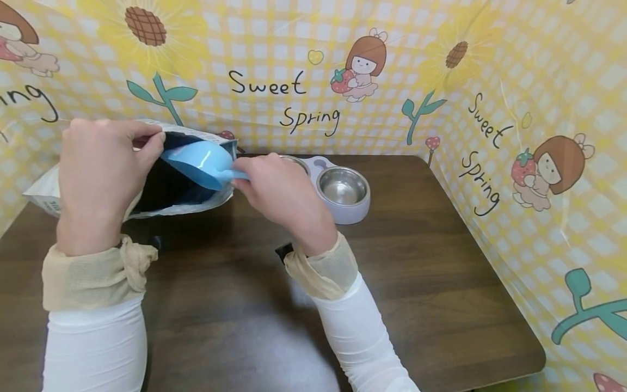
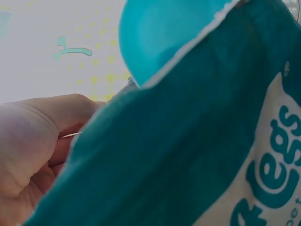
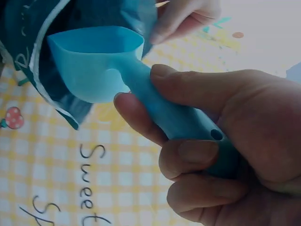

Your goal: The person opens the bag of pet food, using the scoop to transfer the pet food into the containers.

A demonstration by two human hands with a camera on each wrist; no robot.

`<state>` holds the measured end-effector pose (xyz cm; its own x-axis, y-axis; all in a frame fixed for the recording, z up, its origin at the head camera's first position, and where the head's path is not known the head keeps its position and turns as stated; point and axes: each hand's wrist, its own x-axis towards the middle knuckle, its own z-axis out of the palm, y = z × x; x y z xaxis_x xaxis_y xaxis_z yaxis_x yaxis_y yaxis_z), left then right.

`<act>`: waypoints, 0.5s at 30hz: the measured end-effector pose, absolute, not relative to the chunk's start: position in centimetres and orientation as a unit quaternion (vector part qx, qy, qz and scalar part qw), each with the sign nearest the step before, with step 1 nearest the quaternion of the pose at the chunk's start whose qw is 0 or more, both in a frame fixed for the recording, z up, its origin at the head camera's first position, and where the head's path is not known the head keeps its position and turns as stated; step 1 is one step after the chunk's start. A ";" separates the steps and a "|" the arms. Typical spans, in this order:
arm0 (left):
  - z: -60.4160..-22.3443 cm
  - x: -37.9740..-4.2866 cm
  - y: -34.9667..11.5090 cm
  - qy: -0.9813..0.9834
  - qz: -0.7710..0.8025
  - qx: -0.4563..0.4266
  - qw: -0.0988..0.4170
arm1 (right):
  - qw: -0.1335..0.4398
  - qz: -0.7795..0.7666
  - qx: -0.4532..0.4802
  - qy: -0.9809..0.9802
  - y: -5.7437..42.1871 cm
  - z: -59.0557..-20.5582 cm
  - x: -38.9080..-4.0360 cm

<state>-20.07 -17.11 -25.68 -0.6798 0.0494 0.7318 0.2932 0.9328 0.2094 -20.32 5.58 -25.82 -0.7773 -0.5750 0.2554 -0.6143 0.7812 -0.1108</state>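
A blue scoop (image 1: 201,160) is at the mouth of an open bag (image 1: 196,208), its bowl partly inside. My right hand (image 1: 281,196) grips the scoop by its handle, fingers and thumb curled round it in the right wrist view. The bowl (image 3: 94,70) looks bare on the inner wall that shows. With thumb and fingers my left hand (image 1: 105,169) pinches the bag's rim at the upper left and holds the mouth apart. In the left wrist view the bag (image 2: 164,136) is teal with pale lettering. Its inside is dark, and the contents are hidden.
Behind my right hand stands a pale double pet bowl (image 1: 350,214) with a metal dish (image 1: 343,188); the second dish is partly covered by the hand. The brown wooden table (image 1: 431,294) meets a yellow checked cloth backdrop (image 1: 274,32) at the back and right.
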 end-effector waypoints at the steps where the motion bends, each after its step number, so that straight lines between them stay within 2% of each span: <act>1: -25.7 -20.0 -17.1 -0.904 -0.157 -0.094 0.387 | 0.103 0.092 0.314 -0.939 5.4 -26.0 -20.5; 11: -25.7 -20.0 -17.0 -0.905 -0.155 -0.088 0.387 | 0.052 0.108 0.295 -0.948 3.3 -27.0 -21.3; 15: -25.7 -20.0 -16.9 -0.904 -0.158 -0.090 0.387 | 0.061 0.102 0.287 -0.950 2.2 -27.2 -21.5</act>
<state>-20.02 -16.92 -25.71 -0.6849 0.0407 0.7275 0.2855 0.9336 0.2165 -21.47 2.19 -27.21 -0.8275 -0.5340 0.1738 -0.5586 0.8142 -0.1581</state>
